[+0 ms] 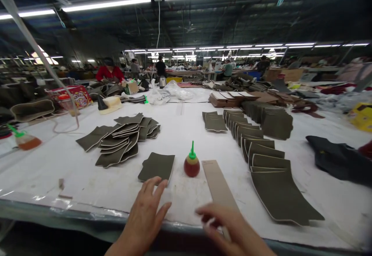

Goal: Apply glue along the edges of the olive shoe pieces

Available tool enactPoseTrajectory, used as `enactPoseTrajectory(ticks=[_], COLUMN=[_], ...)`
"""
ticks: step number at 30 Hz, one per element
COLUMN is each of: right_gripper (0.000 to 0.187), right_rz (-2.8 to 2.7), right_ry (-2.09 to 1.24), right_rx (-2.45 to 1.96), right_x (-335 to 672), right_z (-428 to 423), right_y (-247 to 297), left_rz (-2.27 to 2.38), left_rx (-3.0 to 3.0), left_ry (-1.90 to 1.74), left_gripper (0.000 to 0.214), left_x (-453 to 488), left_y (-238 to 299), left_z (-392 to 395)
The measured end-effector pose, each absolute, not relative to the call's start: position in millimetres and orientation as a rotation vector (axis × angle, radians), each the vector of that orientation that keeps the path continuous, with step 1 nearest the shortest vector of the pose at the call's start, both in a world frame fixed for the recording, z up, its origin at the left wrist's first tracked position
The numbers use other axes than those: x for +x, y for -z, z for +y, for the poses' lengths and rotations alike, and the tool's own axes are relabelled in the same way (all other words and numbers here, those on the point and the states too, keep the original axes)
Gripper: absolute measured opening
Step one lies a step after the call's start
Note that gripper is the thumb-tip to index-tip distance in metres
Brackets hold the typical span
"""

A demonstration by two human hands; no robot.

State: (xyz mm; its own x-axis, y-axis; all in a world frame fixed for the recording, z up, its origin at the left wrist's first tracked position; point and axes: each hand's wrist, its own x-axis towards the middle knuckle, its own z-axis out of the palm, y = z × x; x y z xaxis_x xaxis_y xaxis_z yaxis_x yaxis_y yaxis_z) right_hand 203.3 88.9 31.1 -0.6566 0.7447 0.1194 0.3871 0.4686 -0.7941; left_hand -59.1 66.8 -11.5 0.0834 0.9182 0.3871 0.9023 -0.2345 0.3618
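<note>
In the head view, taking twelve o'clock as straight away from the person, the left hand (143, 211) is released, fingers spread and palm downward; a single dark olive piece (158, 166) lies flat between twelve and one o'clock from it, its near edge at the fingertips, though whether they touch cannot be told; the right hand (229, 222) is blurred, its fingers bent, and a pale sliver shows among them; I cannot tell whether it grasps anything.

The olive piece has its straight right edge running from about seven to one o'clock and its notched side turned toward nine; foreshortening hides which way its long axis runs. The tan strip (219, 182) lies at twelve o'clock from the right hand, which covers its near end in the view; its long axis runs from eleven to five o'clock; the bottle (192, 167) of reddish liquid stands upright at eleven o'clock from that hand, just beside the strip's far end, its green nozzle pointing up.

At eleven o'clock from the left hand is a loose heap of similar pieces (119, 141); at two o'clock from the right, an overlapping row (271, 190) stretches from eleven to five.
</note>
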Motion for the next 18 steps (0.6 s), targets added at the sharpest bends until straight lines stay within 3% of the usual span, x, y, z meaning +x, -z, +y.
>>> enactPoseTrajectory(ticks=[2,7,9,11,15,18], right_gripper=[0.031,0.076,0.083,0.078,0.047,0.039], right_rz=[-2.123,-2.053,-2.064,-2.070,-2.043,-1.980], right_ry=[-0.952,-0.876,-0.886,-0.904,-0.915,-0.889], right_rx=[-1.130,-1.192,-1.185,-1.172,-1.158,-1.193], right_x=[207,181,166,154,148,155], right_z=[127,198,212,218,217,213], right_y=[-31,-14,-5,2,5,-7], left_rz=[2.023,1.922,1.841,1.781,1.805,1.715], left_rx=[2.264,2.172,2.161,2.166,2.170,2.195], left_ry=[-0.931,-1.019,-1.002,-0.981,-1.023,-1.003], left_gripper=[0.042,0.036,0.037,0.037,0.034,0.028], left_x=[-63,-47,-38,-34,-41,-38], left_y=[15,12,4,-1,5,20], left_z=[85,107,111,116,126,129])
